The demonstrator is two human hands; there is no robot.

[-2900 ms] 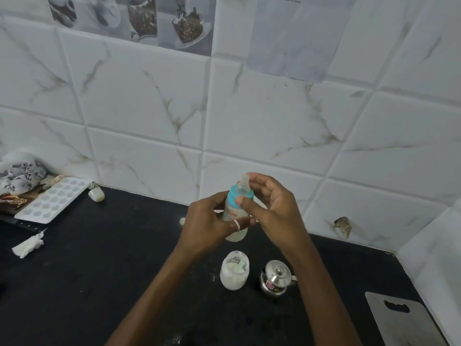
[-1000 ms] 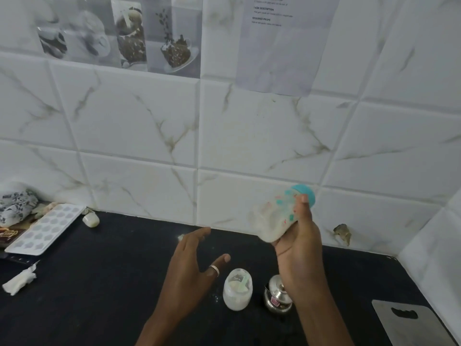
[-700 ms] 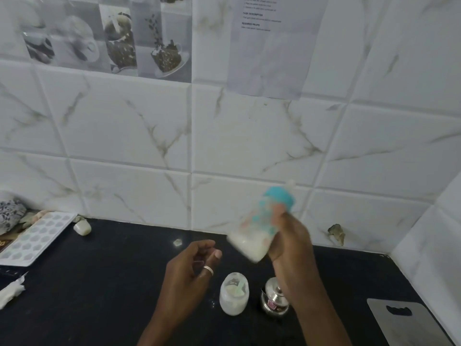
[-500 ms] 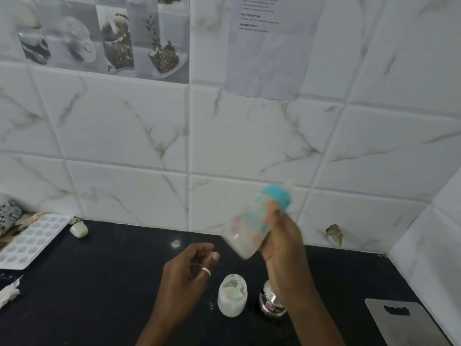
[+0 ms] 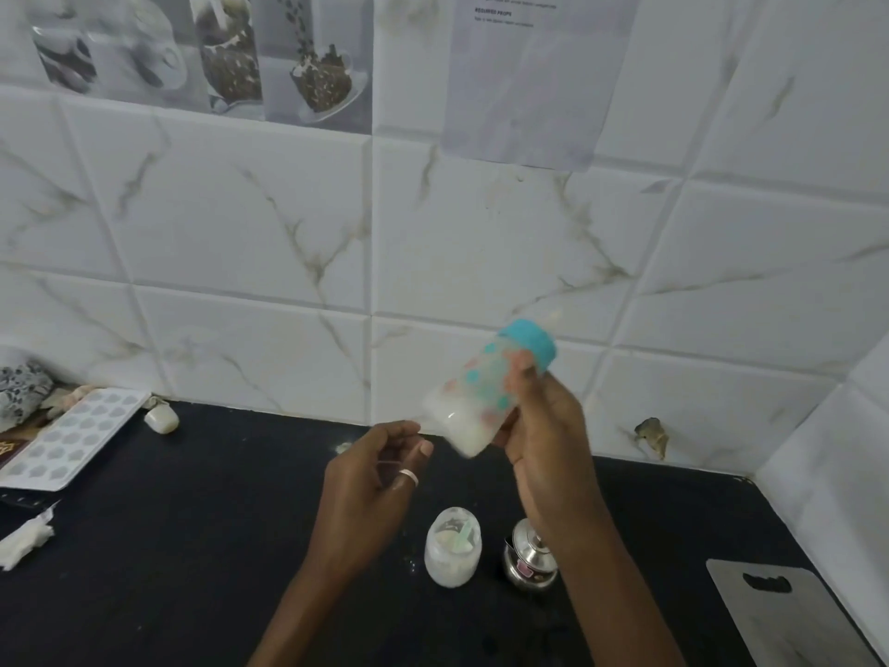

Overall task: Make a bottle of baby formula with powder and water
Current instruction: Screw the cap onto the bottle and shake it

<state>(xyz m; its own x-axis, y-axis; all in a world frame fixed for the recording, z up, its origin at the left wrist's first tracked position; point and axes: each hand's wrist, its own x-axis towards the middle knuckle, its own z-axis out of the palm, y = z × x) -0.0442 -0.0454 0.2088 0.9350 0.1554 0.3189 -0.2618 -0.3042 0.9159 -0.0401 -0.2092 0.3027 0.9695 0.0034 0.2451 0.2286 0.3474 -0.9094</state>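
My right hand (image 5: pixel 543 435) grips a baby bottle (image 5: pixel 476 402) with a teal cap, held in the air above the counter. The bottle is tilted, cap up to the right, and white liquid fills its lower end. It looks blurred. My left hand (image 5: pixel 375 479) hovers just left of the bottle's base, fingers loosely curled, holding nothing, with a ring on one finger. Below the hands, an open jar of white powder (image 5: pixel 452 546) with a scoop inside stands on the black counter (image 5: pixel 192 546). A small steel pot with a lid (image 5: pixel 529 556) stands right of the jar.
A white mould tray (image 5: pixel 72 440) lies at the far left with a small white object (image 5: pixel 162 418) beside it. A crumpled tissue (image 5: pixel 24 541) lies at the left edge. A steel cutting board (image 5: pixel 789 613) sits at the lower right. Tiled walls close the back and right.
The left hand let go of the bottle and dropped away. The right hand has been swinging the bottle back and forth in the air, tilting it.
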